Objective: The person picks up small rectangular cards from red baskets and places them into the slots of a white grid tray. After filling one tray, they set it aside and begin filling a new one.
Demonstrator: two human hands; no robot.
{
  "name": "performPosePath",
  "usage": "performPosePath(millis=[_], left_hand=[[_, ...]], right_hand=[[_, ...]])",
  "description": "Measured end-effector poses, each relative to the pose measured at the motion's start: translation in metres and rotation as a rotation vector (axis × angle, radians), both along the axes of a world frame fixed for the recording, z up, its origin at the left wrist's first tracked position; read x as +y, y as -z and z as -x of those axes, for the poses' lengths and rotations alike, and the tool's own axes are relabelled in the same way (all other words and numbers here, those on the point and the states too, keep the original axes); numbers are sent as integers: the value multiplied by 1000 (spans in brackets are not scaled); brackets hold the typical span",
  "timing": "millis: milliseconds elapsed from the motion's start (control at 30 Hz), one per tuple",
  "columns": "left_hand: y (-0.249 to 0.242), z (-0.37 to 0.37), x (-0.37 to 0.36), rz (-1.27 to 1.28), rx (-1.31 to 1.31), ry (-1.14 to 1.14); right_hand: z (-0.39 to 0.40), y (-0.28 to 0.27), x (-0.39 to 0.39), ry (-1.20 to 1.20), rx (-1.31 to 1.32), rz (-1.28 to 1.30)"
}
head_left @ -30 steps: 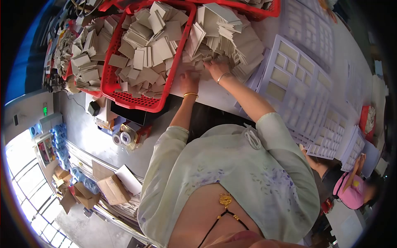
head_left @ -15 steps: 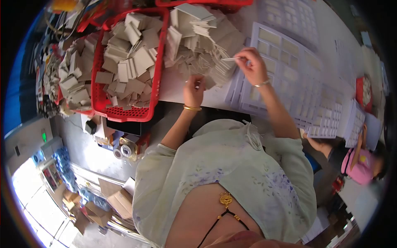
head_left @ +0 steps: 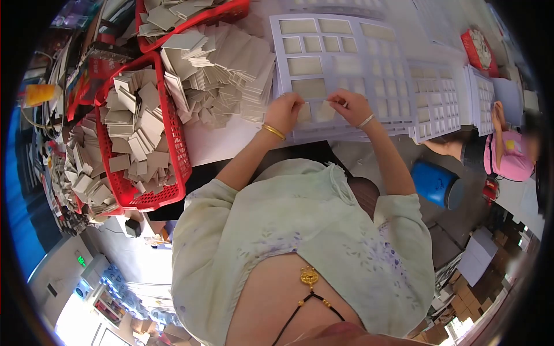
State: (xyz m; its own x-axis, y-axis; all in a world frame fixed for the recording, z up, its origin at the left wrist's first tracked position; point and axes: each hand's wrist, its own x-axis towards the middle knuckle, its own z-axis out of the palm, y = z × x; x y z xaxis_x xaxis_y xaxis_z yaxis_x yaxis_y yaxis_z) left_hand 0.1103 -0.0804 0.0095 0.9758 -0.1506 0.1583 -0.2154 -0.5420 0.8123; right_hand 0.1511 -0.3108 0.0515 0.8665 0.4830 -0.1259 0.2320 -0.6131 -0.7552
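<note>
Both my hands are over the lower left part of a white frame sheet [head_left: 318, 69] with rectangular windows, lying on a stack of similar sheets. My left hand [head_left: 284, 113] has its thumb and fingers pinched at a small pale card piece [head_left: 304, 112] by the sheet's lower left corner. My right hand [head_left: 351, 107] pinches another small pale card piece [head_left: 326, 111], slightly tilted, at the neighbouring window. Most of the windows show pale pieces filling them. Left of the sheet lies a heap of loose grey-white card pieces [head_left: 228, 60].
A red plastic basket [head_left: 183, 153] full of card pieces stands at the left, with a second red basket [head_left: 222, 12] behind it. More window sheets [head_left: 434, 101] lie to the right. A person in a pink top [head_left: 513, 155] works beyond them, near a blue drum [head_left: 434, 183].
My right hand has brought a card piece from the heap to the frame sheet. My left hand has come from beside the heap to the same sheet. The view has turned right.
</note>
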Motion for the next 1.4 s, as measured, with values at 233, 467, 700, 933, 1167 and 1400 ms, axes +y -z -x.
performPosePath(millis=[233, 467, 700, 933, 1167, 1400], left_hand=[[4, -6, -3, -75, 37, 48], [-19, 15, -13, -407, -23, 6], [-3, 26, 0, -534, -61, 173], [14, 33, 20, 144, 302, -257], [20, 38, 24, 401, 618, -60], [-21, 21, 19, 812, 807, -115]], right_hand=[[-8, 20, 8, -91, 6, -45], [15, 5, 24, -36, -317, 176], [35, 17, 20, -20, -542, 326], [36, 13, -40, 346, -535, 206], [32, 62, -223, 996, -176, 651], [46, 105, -268, 994, -162, 155]])
